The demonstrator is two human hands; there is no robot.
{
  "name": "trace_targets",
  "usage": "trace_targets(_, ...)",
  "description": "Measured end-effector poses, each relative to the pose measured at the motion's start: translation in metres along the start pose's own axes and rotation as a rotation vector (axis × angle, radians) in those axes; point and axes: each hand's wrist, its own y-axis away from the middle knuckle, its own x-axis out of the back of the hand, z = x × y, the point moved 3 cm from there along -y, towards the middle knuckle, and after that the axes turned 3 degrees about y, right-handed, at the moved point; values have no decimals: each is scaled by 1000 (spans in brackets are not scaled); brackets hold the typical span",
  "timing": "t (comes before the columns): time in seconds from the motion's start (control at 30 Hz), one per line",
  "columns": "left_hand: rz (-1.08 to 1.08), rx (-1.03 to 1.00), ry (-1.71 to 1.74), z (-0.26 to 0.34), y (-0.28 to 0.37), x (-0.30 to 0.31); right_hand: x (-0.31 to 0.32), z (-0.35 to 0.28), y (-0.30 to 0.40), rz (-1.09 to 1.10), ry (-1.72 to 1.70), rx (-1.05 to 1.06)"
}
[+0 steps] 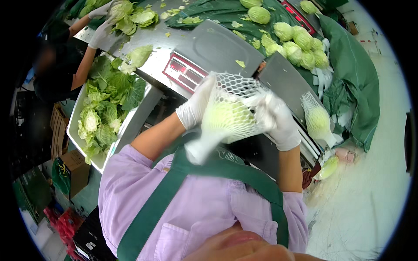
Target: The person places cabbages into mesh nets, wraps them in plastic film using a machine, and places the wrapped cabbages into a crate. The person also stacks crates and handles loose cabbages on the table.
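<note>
A cabbage in a white foam net sleeve is held up in front of my chest. My left hand, in a white glove, grips the sleeve on the picture's left side. On the right, my gloved right hand clutches the bunched netting, partly blurred. One narrow end of the sleeve hangs toward my apron. Behind the hands stands a weighing scale with a red-framed display. Another netted cabbage lies on a metal plate at the right.
Bare cabbages are heaped on green cloth beyond the scale. A white bin at the left holds cut-off leaves. A co-worker's gloved hands handle a cabbage at upper left. A cardboard box stands below the bin.
</note>
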Motion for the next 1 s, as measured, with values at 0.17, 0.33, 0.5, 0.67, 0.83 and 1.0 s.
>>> trace_targets(0.17, 66, -106, -1, -70, -22, -45, 76, 76, 46, 524, 179, 89)
trace_targets(0.33, -174, -279, -310, -129, -63, -48, 50, 63, 132, 176, 248, 325)
trace_targets(0.5, -335, -699, -934, -205, -95, -136, 137, 66, 216, 545, -727, 351)
trace_targets(0.67, -428, -819, -2138, -236, -172, -125, 231, 22, 282, 727, -631, 629)
trace_targets(0.83, -894, -800, -2617, -270, -245, -113, 335, 38, 271, 842, -626, 523)
trace_targets(1.0, -338, -197, -2002, -183, -293, -103, 350, 41, 206, 635, -729, 314)
